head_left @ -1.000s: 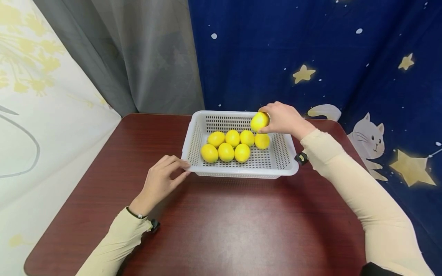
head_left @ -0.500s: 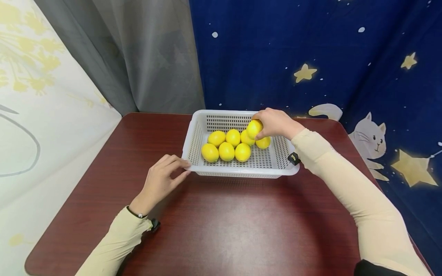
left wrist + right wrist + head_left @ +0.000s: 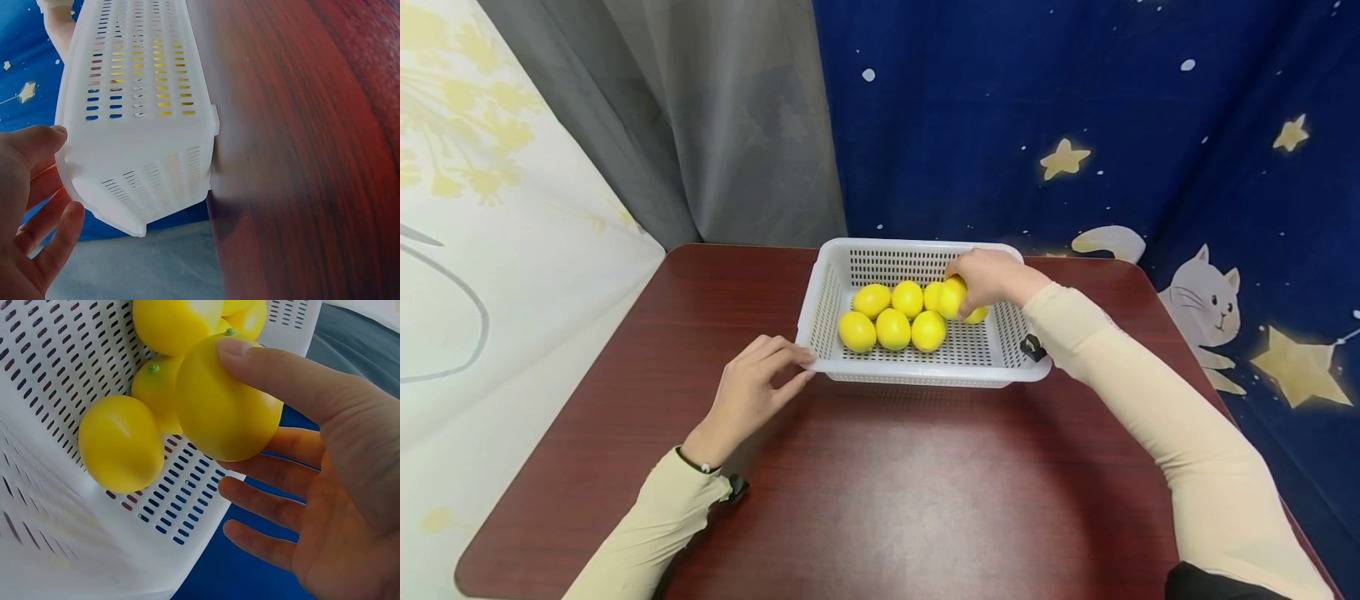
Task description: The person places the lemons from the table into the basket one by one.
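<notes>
A white plastic basket (image 3: 917, 373) stands on the table, several yellow lemons (image 3: 892, 329) in two rows on its slotted floor. My right hand (image 3: 992, 277) pinches one more lemon (image 3: 228, 400) between thumb and forefinger, low inside the basket near the back right. In the right wrist view its other fingers spread loosely below the fruit. The held lemon overlaps the right end of the back row, partly covering two lemons there. At the near left corner, my left hand (image 3: 752, 396) holds the basket's rim (image 3: 70, 169), thumb and fingertips right at the edge.
The dark red wooden table (image 3: 880, 492) extends in front of the basket and to both sides. Close behind it hang a grey curtain (image 3: 752, 125) and a blue curtain (image 3: 955, 125) with stars and a cat. White patterned fabric (image 3: 497, 292) hangs at the left.
My right hand has carried the lemon left and down, from beside the back rim to the back row of lemons. The left hand stays at the basket's corner.
</notes>
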Demonstrator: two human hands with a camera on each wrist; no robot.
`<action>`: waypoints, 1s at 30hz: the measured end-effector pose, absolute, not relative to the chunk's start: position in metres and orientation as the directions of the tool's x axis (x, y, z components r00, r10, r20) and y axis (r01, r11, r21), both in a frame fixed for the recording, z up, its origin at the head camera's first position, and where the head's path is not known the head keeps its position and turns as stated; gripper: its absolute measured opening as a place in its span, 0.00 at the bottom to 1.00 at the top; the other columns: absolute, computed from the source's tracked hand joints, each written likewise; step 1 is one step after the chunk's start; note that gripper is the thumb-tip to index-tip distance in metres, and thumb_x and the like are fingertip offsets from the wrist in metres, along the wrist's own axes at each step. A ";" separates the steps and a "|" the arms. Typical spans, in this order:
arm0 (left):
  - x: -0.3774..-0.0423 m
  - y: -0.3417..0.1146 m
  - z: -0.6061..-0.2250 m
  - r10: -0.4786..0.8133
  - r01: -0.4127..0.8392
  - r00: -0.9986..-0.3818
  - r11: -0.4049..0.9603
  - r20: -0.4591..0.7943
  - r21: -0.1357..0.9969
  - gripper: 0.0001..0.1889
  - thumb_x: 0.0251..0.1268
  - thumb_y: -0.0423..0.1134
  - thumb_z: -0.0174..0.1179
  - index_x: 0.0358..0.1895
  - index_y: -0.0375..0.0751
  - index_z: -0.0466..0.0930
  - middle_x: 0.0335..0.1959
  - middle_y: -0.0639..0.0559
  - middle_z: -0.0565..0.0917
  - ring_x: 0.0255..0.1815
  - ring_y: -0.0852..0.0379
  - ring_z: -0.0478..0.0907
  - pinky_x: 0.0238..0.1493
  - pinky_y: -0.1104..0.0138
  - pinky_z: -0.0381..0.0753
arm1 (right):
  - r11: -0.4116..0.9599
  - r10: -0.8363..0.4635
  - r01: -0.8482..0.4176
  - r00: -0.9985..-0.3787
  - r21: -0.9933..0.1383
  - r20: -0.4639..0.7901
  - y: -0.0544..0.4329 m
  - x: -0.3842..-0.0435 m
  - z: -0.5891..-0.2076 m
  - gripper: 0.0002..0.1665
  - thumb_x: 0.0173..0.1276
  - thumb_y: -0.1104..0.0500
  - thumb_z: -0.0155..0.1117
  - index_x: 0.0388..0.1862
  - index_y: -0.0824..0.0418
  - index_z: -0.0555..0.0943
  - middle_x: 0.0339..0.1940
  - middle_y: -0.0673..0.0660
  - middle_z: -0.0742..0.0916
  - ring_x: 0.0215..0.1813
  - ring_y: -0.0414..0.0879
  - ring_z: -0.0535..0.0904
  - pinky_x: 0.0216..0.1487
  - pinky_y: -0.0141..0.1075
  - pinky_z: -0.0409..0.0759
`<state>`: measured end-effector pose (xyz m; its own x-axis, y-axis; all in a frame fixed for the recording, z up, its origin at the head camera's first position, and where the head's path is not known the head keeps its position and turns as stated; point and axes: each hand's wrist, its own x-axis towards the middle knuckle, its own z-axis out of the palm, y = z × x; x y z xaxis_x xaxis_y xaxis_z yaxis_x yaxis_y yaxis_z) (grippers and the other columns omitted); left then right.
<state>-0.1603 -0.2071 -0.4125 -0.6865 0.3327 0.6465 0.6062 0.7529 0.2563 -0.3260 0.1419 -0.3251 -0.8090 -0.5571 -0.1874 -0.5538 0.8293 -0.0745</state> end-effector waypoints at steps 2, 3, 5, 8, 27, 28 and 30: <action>-0.160 -0.207 -0.413 0.332 0.606 -0.687 0.753 0.646 0.257 0.11 0.53 0.39 0.73 0.41 0.51 0.87 0.39 0.62 0.86 0.42 0.62 0.77 0.44 0.69 0.77 | 0.829 -0.557 -0.556 -0.806 -0.067 -0.203 0.141 -0.326 -0.327 0.39 0.45 0.48 0.81 0.58 0.58 0.81 0.51 0.55 0.87 0.50 0.52 0.79 0.59 0.48 0.77; -0.161 -0.207 -0.413 0.333 0.606 -0.687 0.753 0.646 0.258 0.11 0.53 0.39 0.73 0.41 0.51 0.87 0.39 0.62 0.86 0.42 0.62 0.77 0.44 0.69 0.77 | 0.827 -0.558 -0.559 -0.802 -0.061 -0.211 0.141 -0.326 -0.328 0.39 0.45 0.48 0.82 0.57 0.58 0.81 0.51 0.55 0.87 0.49 0.52 0.79 0.59 0.48 0.77; -0.161 -0.207 -0.413 0.333 0.606 -0.688 0.753 0.644 0.258 0.11 0.53 0.39 0.73 0.41 0.51 0.87 0.40 0.62 0.86 0.42 0.62 0.77 0.44 0.69 0.77 | 0.825 -0.558 -0.562 -0.799 -0.053 -0.224 0.140 -0.325 -0.330 0.39 0.44 0.47 0.82 0.56 0.57 0.82 0.51 0.55 0.88 0.49 0.52 0.79 0.59 0.48 0.77; -0.161 -0.207 -0.413 0.334 0.606 -0.689 0.753 0.643 0.257 0.11 0.53 0.40 0.73 0.41 0.51 0.87 0.40 0.62 0.86 0.42 0.62 0.77 0.44 0.69 0.77 | 0.825 -0.556 -0.564 -0.795 -0.043 -0.243 0.139 -0.325 -0.333 0.39 0.43 0.47 0.82 0.56 0.57 0.82 0.50 0.55 0.87 0.50 0.52 0.79 0.59 0.48 0.77; -0.161 -0.207 -0.413 0.331 0.608 -0.682 0.752 0.652 0.255 0.11 0.53 0.40 0.74 0.41 0.51 0.87 0.40 0.62 0.86 0.42 0.62 0.78 0.43 0.69 0.77 | 0.802 -0.580 -0.597 -0.779 0.001 -0.239 0.138 -0.327 -0.344 0.37 0.40 0.47 0.83 0.52 0.56 0.83 0.50 0.54 0.87 0.53 0.52 0.78 0.61 0.49 0.76; -0.161 -0.207 -0.413 0.331 0.608 -0.683 0.752 0.652 0.255 0.11 0.53 0.40 0.74 0.41 0.51 0.87 0.40 0.62 0.86 0.42 0.62 0.78 0.43 0.69 0.77 | 0.802 -0.580 -0.597 -0.779 -0.001 -0.239 0.138 -0.327 -0.345 0.37 0.40 0.47 0.83 0.52 0.56 0.84 0.50 0.54 0.87 0.54 0.52 0.78 0.62 0.49 0.75; -0.161 -0.207 -0.413 0.331 0.608 -0.682 0.752 0.652 0.255 0.11 0.53 0.40 0.74 0.41 0.51 0.87 0.40 0.62 0.86 0.42 0.62 0.78 0.43 0.69 0.77 | 0.805 -0.576 -0.593 -0.780 -0.005 -0.244 0.137 -0.327 -0.346 0.37 0.41 0.47 0.84 0.53 0.56 0.83 0.51 0.54 0.86 0.53 0.52 0.78 0.62 0.49 0.75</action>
